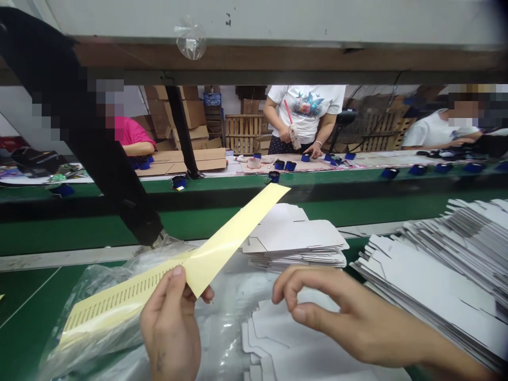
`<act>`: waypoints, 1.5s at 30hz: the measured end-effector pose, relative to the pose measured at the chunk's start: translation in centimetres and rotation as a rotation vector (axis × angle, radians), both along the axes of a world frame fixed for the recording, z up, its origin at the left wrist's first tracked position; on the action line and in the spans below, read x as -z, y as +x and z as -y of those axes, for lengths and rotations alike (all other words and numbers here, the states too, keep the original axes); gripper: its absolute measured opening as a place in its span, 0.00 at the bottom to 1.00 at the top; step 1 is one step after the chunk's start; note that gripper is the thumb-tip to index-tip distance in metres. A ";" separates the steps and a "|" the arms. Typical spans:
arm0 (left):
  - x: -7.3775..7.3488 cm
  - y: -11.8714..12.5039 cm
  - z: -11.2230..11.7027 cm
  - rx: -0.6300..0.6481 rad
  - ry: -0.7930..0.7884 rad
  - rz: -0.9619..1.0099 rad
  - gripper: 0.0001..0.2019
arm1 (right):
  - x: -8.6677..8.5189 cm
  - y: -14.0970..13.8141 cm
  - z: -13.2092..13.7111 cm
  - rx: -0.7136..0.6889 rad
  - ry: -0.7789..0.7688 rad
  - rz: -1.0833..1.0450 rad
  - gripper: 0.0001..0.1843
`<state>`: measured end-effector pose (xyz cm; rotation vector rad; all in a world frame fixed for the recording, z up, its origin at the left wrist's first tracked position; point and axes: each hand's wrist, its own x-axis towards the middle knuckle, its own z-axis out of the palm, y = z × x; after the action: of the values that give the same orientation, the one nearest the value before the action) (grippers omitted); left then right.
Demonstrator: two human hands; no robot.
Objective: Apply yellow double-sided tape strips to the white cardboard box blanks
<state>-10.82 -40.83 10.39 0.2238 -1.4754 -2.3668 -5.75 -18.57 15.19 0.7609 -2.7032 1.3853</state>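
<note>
My left hand (170, 323) pinches a long pale yellow strip (222, 241) of label backing near its middle. The strip bends at my thumb: the near part, printed with a row of small dark marks, runs down to the left, and the blank part rises up to the right. My right hand (337, 312) hovers to the right of the strip, thumb and forefinger curled close together, holding nothing that I can make out. Below both hands lies a flat white die-cut carton blank (286, 344) on clear plastic wrap (103, 280).
Stacks of flat white carton blanks lie ahead (297, 241) and to the right (444, 264). A green conveyor (238, 185) runs across, carrying small blue items (273, 175). Three people work on the far side. A black post (119, 180) slants down at left.
</note>
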 end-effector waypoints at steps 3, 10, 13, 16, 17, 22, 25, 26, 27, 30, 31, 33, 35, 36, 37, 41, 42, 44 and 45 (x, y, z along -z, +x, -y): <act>0.3 0.2 0.0 0.054 -0.014 0.024 0.12 | 2.0 -0.4 -0.1 0.014 0.131 0.067 0.06; 1.2 0.8 0.0 0.162 -0.034 0.082 0.14 | 3.5 -0.5 -0.2 0.022 0.218 0.120 0.06; 1.3 1.0 0.0 0.198 -0.036 0.053 0.14 | 4.2 -0.6 -0.3 0.008 0.222 0.129 0.07; 1.3 1.2 0.0 0.231 -0.049 0.038 0.14 | 4.7 -0.6 -0.2 -0.004 0.239 0.124 0.07; 1.3 1.2 0.0 0.239 -0.052 0.040 0.13 | 4.7 -0.5 -0.1 -0.007 0.246 0.126 0.07; 1.4 1.2 0.1 0.271 -0.051 0.061 0.13 | 4.9 -0.5 0.2 -0.025 0.253 0.167 0.07; 1.3 1.2 0.0 0.282 -0.047 0.069 0.13 | 5.1 -0.4 0.3 -0.044 0.245 0.168 0.06; 1.3 1.2 0.0 0.283 -0.049 0.072 0.13 | 5.1 -0.4 0.3 -0.046 0.244 0.161 0.06; 1.3 1.2 0.0 0.282 -0.052 0.073 0.13 | 5.2 -0.4 0.3 -0.047 0.243 0.154 0.06; 1.2 1.2 -0.1 0.284 -0.057 0.067 0.14 | 5.2 -0.3 0.5 -0.035 0.248 0.157 0.06; 1.1 1.2 -0.2 0.282 -0.055 0.065 0.13 | 5.2 -0.3 0.5 -0.027 0.249 0.164 0.06; 1.1 1.2 -0.2 0.277 -0.045 0.063 0.13 | 5.1 -0.3 0.7 -0.010 0.247 0.184 0.06; 1.2 1.2 -0.3 0.269 -0.040 0.064 0.12 | 5.1 -0.3 0.8 0.005 0.240 0.215 0.06; 1.2 1.2 -0.3 0.265 -0.038 0.067 0.12 | 5.1 -0.3 0.8 0.009 0.239 0.233 0.07; 1.2 1.1 -0.3 0.261 -0.036 0.073 0.12 | 5.1 -0.4 0.9 0.011 0.239 0.249 0.07; 1.1 1.2 -0.4 0.247 -0.023 0.087 0.12 | 5.1 -0.4 1.0 0.026 0.249 0.257 0.06; 1.1 1.2 -0.4 0.246 -0.024 0.086 0.12 | 5.1 -0.4 1.0 0.031 0.251 0.253 0.06; 1.0 1.3 -0.3 0.245 -0.025 0.086 0.13 | 5.2 -0.3 1.0 0.041 0.254 0.251 0.06; 1.0 1.3 -0.3 0.246 -0.024 0.088 0.13 | 5.3 -0.3 1.1 0.045 0.254 0.251 0.06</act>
<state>-9.52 -40.52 9.35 0.1486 -1.6558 -2.5578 -6.06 -19.62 9.90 0.5647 -3.1122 1.2178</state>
